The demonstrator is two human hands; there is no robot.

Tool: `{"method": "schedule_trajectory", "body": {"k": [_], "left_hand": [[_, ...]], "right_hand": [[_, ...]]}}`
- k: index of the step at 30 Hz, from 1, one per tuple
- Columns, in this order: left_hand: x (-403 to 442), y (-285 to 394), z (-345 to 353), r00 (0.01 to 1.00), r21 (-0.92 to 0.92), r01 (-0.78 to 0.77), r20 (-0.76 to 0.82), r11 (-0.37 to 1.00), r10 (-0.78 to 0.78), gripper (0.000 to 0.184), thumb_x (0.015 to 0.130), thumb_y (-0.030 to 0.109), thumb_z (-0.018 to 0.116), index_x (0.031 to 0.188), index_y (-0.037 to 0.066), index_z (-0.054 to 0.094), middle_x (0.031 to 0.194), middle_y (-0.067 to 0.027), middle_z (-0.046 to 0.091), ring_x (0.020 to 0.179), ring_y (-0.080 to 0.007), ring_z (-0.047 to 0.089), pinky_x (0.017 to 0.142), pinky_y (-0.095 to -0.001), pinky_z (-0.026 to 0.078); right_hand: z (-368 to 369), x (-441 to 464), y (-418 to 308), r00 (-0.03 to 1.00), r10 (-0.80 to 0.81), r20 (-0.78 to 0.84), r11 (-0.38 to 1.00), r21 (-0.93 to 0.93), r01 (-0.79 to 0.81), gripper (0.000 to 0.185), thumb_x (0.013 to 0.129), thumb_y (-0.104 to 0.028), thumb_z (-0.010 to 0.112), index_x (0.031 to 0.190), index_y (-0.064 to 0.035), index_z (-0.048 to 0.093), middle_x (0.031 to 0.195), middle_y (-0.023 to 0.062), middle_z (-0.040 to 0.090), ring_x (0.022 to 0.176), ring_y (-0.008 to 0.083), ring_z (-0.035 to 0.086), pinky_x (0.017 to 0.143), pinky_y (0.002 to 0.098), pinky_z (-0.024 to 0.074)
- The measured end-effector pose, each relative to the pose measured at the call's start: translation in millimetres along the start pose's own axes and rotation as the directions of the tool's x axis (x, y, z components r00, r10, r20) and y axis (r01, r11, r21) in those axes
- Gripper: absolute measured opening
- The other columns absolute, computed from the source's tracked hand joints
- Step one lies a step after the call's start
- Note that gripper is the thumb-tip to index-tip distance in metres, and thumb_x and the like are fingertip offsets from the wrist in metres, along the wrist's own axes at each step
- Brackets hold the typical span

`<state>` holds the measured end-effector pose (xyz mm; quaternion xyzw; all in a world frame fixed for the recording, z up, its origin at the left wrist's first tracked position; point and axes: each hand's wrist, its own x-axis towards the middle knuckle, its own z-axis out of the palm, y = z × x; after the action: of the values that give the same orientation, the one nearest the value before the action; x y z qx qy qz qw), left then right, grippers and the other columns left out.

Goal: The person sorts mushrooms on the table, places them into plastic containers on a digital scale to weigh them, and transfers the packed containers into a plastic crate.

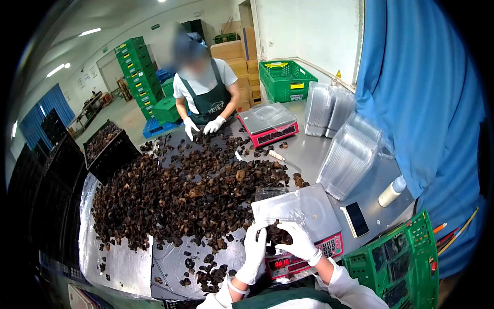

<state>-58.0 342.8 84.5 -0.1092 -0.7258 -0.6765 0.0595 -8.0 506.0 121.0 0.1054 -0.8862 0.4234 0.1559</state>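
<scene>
Both of my hands wear white gloves and meet over the front edge of a red-based scale [329, 244]. Between them is a small clump of dark dried pieces [278, 236]. My left hand [254, 247] curls round the clump's left side, and my right hand [297, 242] has its fingers bent against the right side. A clear plastic tray [278, 210] lies on the scale's metal plate [314, 206]. The red display lights up beneath my hands. To the left spreads a large heap of dark dried pieces [170, 201] on the metal table [190, 257].
Across the table a co-worker [208, 92] in white gloves touches the heap near a second scale [267, 123]. Clear tray stacks [350, 154], a phone [355, 219] and a bottle [392, 190] stand right. Green crates [285, 82] and a black crate [108, 147] surround the table.
</scene>
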Motion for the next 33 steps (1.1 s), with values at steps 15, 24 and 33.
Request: {"method": "schedule_trajectory", "body": {"k": [15, 24, 33], "left_hand": [[-71.4, 12.6, -129.3, 0.9, 0.287, -0.3, 0.402, 0.91, 0.17, 0.021, 0.086, 0.019, 0.064, 0.103, 0.007, 0.068, 0.097, -0.0092, 0.067, 0.09, -0.0263, 0.065, 0.078, -0.0339, 0.053], [-150.5, -55.7, -296.4, 0.856, 0.32, 0.426, -0.447, 0.846, -0.262, 0.012, 0.087, 0.007, 0.063, 0.095, 0.0, 0.068, 0.085, -0.0094, 0.068, 0.078, -0.0182, 0.064, 0.074, -0.0298, 0.05], [-116.7, -75.1, -277.7, 0.972, 0.669, -0.02, 0.187, 0.743, -0.142, 0.044, 0.079, 0.016, 0.069, 0.121, 0.01, 0.058, 0.109, -0.0124, 0.059, 0.101, -0.0292, 0.057, 0.086, -0.0372, 0.048]], "right_hand": [[-10.2, -7.1, -39.3, 0.991, -0.025, -0.132, 0.972, -0.233, -0.006, 0.032, 0.072, -0.005, 0.074, 0.102, -0.0023, 0.064, 0.105, 0.0154, 0.064, 0.1, 0.0326, 0.06, 0.089, 0.0392, 0.0481], [124.6, -22.2, -98.5, 0.886, 0.147, 0.439, 0.958, 0.159, -0.238, 0.041, 0.08, -0.019, 0.073, 0.117, -0.0057, 0.062, 0.116, 0.0141, 0.061, 0.094, 0.0274, 0.064, 0.078, 0.032, 0.0538], [235.5, -31.2, -75.3, 0.832, 0.174, 0.526, 0.952, -0.305, -0.006, 0.076, 0.073, -0.046, 0.073, 0.137, -0.0153, 0.046, 0.119, 0.0114, 0.05, 0.108, 0.0306, 0.052, 0.088, 0.0404, 0.049]]}}
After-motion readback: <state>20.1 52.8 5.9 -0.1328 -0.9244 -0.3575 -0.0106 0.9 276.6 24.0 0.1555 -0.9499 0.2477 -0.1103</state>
